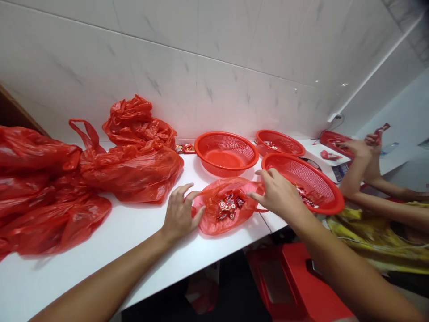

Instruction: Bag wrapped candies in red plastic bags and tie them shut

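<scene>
An opened red plastic bag (214, 226) lies on the white table, with several small red wrapped packets (228, 208) showing inside its mouth. At the bag's left edge is my left hand (181, 212), fingers spread and thumb beside the rim; whether it touches the plastic is hard to tell. My right hand (276, 192) is over the bag's right edge near a handle loop, thumb and fingers apart. Just behind the bag stands a red mesh basket (226, 165) with nothing visible in it. Another red basket (295, 167), holding red packets, is partly hidden behind my right hand.
Full red bags (134, 172) crowd the table's left side. A third basket (281, 143) and a few packets (185, 148) sit near the wall. At right, another person's hand (372, 139) holds a red packet. Below the table's front edge is a red stool (308, 286).
</scene>
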The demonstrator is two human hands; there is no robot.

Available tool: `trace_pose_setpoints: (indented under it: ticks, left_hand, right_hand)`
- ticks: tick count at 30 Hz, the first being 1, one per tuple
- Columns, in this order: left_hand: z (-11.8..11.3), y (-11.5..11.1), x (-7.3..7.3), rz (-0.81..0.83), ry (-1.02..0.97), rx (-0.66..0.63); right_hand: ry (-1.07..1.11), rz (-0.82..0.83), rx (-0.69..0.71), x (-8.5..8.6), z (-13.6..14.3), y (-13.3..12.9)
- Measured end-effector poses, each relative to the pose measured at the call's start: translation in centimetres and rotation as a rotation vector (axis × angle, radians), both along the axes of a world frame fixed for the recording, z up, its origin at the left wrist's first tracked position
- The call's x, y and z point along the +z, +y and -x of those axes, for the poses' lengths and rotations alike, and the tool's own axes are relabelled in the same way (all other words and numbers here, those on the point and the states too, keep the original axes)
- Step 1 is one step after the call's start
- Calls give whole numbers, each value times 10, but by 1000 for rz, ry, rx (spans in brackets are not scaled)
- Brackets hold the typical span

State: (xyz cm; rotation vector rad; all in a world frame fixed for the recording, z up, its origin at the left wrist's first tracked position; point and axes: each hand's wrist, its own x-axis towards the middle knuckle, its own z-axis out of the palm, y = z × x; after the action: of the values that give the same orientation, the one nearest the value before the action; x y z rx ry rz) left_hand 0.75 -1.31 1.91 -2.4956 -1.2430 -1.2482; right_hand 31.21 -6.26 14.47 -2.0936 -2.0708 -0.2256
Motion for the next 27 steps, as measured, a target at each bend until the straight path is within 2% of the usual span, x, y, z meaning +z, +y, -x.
trace_pose_setpoints:
  ticks: [2,4,7,9,12,15,16,18,20,23,25,27]
  left_hand:
    - [2,3,2,144,-33,67]
    - [7,8,5,327,-56,111]
    - [18,15,23,603,-120,77]
    - [24,17,49,747,-223,-52]
    - [26,8,108,854,-373,-258]
    - [16,-7,166,824,-453,-371]
    - [11,-12,181,791,-484,-405]
    - [0,-17,202,703,-566,-459]
    - [-12,-19,212,613,-654,-482]
    - [-21,-20,215,540,-701,-493]
    - [-21,-23,216,540,-657,-513]
    - [-18,-28,216,513,-596,-526]
  right_hand:
    - [-56,14,-151,-14,-9,-7]
    - [-63,168,-240,-29,-21,-13]
    - [20,329,-232,-38,-46,-26]
    - [204,308,-123,-32,-66,-39]
    - [679,153,109,-9,-89,-63]
    - [1111,-89,204,19,-91,-78]
    - [1217,-148,208,28,-86,-79]
    - [1378,-237,243,44,-71,-76]
    - [1457,-321,294,58,-51,-68]
    - [1494,-362,362,74,-22,-54]
    - [1496,-230,432,81,-5,-46]
    - [1478,7,538,84,12,-38]
